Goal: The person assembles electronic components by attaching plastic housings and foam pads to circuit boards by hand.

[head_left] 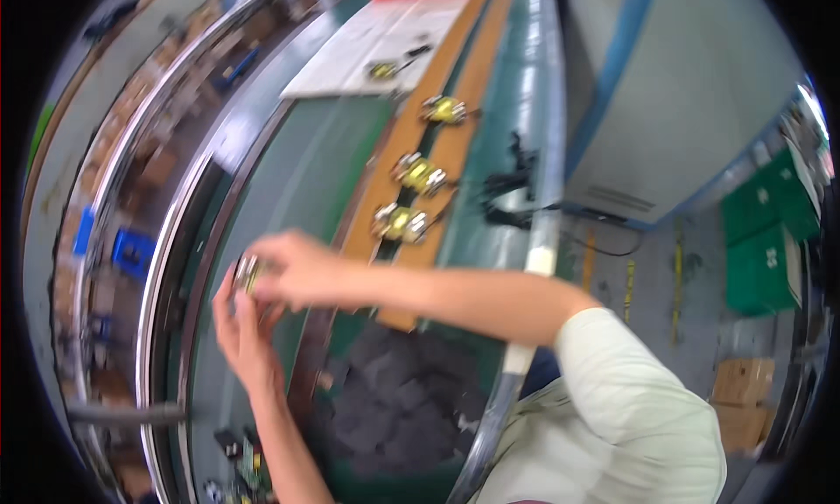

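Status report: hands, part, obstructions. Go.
Left hand and right hand both closed on one small yellow part. Three like parts on the belt beyond. Nothing in the way.

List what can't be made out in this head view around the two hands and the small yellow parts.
- Part between the left hand and right hand: mostly covered by fingers, motion-blurred.
- Yellow parts on the brown strip: too small and blurred for detail.
- Dark pieces below the right forearm: shapes indistinct.
- Items at bottom edge: cut off.
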`<state>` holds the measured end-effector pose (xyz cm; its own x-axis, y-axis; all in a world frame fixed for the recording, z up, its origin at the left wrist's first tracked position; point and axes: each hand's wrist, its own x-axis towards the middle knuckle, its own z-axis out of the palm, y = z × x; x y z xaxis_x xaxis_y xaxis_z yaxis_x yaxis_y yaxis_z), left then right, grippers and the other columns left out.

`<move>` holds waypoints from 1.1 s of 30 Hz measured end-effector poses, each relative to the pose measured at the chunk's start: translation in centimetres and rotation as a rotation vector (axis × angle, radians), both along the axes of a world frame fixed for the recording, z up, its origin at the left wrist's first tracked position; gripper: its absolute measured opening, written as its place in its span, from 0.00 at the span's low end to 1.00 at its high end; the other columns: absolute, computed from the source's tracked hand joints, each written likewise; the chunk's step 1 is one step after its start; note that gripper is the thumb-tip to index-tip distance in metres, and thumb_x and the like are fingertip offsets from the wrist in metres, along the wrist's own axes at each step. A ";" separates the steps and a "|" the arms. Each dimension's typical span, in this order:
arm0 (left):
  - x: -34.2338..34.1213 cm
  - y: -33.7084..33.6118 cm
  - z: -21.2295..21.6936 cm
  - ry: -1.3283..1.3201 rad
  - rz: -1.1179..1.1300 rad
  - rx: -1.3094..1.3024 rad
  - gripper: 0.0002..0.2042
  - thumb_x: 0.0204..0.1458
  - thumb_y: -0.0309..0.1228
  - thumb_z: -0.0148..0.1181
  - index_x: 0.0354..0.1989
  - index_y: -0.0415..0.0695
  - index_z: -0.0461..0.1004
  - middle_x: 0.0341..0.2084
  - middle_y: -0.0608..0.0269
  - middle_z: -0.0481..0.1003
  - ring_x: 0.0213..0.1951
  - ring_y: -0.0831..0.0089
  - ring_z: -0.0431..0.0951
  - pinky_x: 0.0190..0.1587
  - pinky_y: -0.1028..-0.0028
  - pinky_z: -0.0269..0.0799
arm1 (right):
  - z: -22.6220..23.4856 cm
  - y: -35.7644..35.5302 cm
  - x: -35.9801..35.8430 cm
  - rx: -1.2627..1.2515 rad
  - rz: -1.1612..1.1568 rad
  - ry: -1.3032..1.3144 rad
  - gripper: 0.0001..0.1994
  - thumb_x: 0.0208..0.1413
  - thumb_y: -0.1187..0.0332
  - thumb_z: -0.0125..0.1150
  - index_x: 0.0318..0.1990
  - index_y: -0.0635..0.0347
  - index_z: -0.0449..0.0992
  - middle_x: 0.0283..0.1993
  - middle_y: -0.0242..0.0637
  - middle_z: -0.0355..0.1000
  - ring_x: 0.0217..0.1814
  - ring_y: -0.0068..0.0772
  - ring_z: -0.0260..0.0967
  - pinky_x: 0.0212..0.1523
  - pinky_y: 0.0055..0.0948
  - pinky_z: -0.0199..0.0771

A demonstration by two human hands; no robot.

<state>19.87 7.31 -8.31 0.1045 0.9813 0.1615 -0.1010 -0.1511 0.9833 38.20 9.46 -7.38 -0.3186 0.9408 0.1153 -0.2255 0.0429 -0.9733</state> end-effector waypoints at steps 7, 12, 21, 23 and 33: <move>-5.7 0.0 6.6 0.446 0.065 0.122 0.19 0.70 0.35 0.57 0.64 0.38 0.75 0.55 0.54 0.82 0.50 0.69 0.83 0.50 0.72 0.78 | 6.8 0.1 7.3 1.006 -1.001 -0.845 0.22 0.57 0.54 0.72 0.49 0.60 0.76 0.39 0.47 0.81 0.42 0.57 0.80 0.40 0.51 0.78; -12.4 0.4 9.3 0.801 -0.185 0.111 0.17 0.65 0.27 0.57 0.60 0.38 0.79 0.53 0.58 0.83 0.50 0.75 0.82 0.52 0.74 0.75 | 8.1 -9.0 8.0 0.475 -0.359 -1.312 0.23 0.60 0.54 0.70 0.56 0.60 0.80 0.44 0.49 0.82 0.49 0.56 0.79 0.48 0.46 0.79; -20.3 -5.9 5.7 1.257 -0.392 -0.366 0.18 0.51 0.19 0.61 0.52 0.37 0.82 0.41 0.62 0.83 0.40 0.79 0.80 0.42 0.76 0.74 | 3.0 -6.2 13.5 0.558 -0.390 -1.432 0.19 0.58 0.58 0.71 0.49 0.63 0.81 0.43 0.50 0.78 0.47 0.57 0.77 0.50 0.49 0.77; -20.4 -5.9 4.8 1.176 -0.400 -0.543 0.14 0.48 0.20 0.64 0.45 0.34 0.83 0.34 0.63 0.83 0.31 0.78 0.79 0.32 0.76 0.71 | 2.1 -5.2 14.6 0.826 -0.506 -1.643 0.15 0.59 0.60 0.70 0.46 0.62 0.81 0.43 0.48 0.77 0.47 0.56 0.77 0.50 0.48 0.77; -22.1 -2.3 12.8 1.108 0.344 0.219 0.06 0.60 0.27 0.66 0.42 0.38 0.83 0.27 0.68 0.78 0.28 0.82 0.75 0.31 0.79 0.69 | -2.8 -4.4 -4.7 0.668 0.222 -1.239 0.06 0.56 0.71 0.68 0.35 0.65 0.80 0.39 0.50 0.76 0.46 0.55 0.79 0.45 0.50 0.81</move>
